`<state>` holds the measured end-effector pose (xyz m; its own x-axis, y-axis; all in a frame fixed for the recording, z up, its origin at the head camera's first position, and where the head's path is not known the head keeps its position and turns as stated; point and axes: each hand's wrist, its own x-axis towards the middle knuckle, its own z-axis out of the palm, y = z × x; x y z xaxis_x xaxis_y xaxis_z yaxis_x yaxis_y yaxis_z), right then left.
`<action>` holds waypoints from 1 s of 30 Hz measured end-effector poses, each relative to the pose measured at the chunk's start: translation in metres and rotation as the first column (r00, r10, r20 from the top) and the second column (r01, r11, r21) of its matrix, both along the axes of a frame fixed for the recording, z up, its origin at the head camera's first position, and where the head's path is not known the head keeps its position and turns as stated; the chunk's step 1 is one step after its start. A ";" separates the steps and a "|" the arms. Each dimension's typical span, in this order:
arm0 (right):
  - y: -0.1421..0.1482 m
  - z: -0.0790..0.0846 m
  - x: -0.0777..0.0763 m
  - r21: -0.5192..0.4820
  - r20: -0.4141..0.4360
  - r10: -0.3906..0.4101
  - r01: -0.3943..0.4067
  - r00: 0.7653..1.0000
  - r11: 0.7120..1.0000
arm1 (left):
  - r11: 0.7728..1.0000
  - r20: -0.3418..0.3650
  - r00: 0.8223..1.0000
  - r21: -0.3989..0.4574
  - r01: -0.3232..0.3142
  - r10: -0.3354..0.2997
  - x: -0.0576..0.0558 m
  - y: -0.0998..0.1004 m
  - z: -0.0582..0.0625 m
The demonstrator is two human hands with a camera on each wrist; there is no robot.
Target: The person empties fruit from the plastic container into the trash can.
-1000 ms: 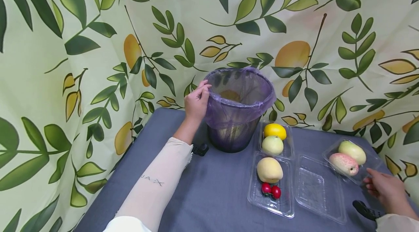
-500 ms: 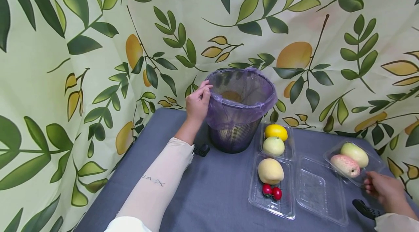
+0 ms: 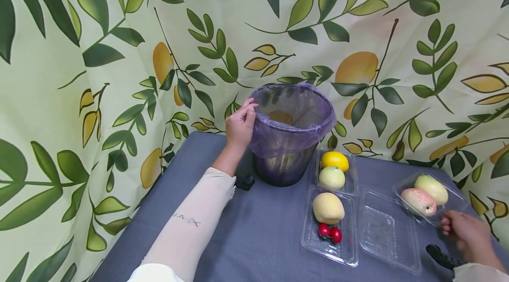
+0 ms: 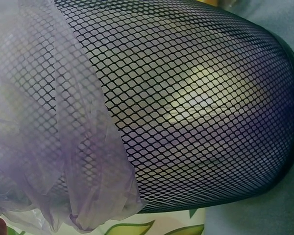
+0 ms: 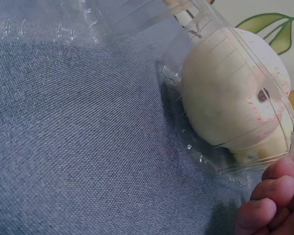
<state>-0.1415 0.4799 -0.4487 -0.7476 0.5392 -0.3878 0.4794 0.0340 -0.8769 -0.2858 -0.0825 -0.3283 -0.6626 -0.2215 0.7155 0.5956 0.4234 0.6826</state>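
In the head view my left hand [image 3: 240, 129] grips the near left rim of a black mesh wastebasket [image 3: 280, 171], which stands upright. A thin purple bin liner [image 3: 278, 138] is folded over its rim; the left wrist view has the mesh [image 4: 196, 161] and the hanging liner edge [image 4: 98, 196] up close. Far to the right, my right hand [image 3: 467, 231] pinches the near right corner of a clear plastic container [image 3: 453, 200]. Inside lie a pink-speckled mango-like fruit [image 3: 419, 201] and a pale green one [image 3: 432, 189]. In the right wrist view, curled fingertips [image 5: 277, 188] meet the container's edge.
Between bin and right hand, a clear container [image 3: 346, 253] holds a pale yellow peach-like fruit [image 3: 328, 208] and two small red ones [image 3: 330, 232]. Behind it, another bears a yellow lemon-like fruit [image 3: 335, 160] and a pale green one [image 3: 332, 177]. A clear tray [image 3: 391, 233] lies alongside.
My right hand has shifted very slightly at the container's corner. The left hand, the bin and the fruit look the same.
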 end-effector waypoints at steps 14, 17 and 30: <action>-0.002 0.003 0.009 -0.176 -0.052 -0.143 0.132 0.988 0.976 | 1.000 -0.028 1.000 -0.003 -0.010 0.010 0.000 0.002 0.001; -0.002 0.006 0.009 -0.186 -0.058 -0.143 0.130 0.988 0.974 | 1.000 -0.031 0.999 -0.003 -0.010 0.010 0.000 0.002 0.001; -0.004 0.014 0.014 -0.270 -0.248 -0.038 -0.031 0.968 0.962 | 1.000 -0.033 0.999 0.000 -0.009 0.009 0.000 0.002 0.002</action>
<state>-0.1272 0.4763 -0.4345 -0.8371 0.4433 -0.3205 0.2443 -0.2214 -0.9441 -0.2860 -0.0802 -0.3260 -0.6367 -0.2273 0.7368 0.6135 0.4295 0.6627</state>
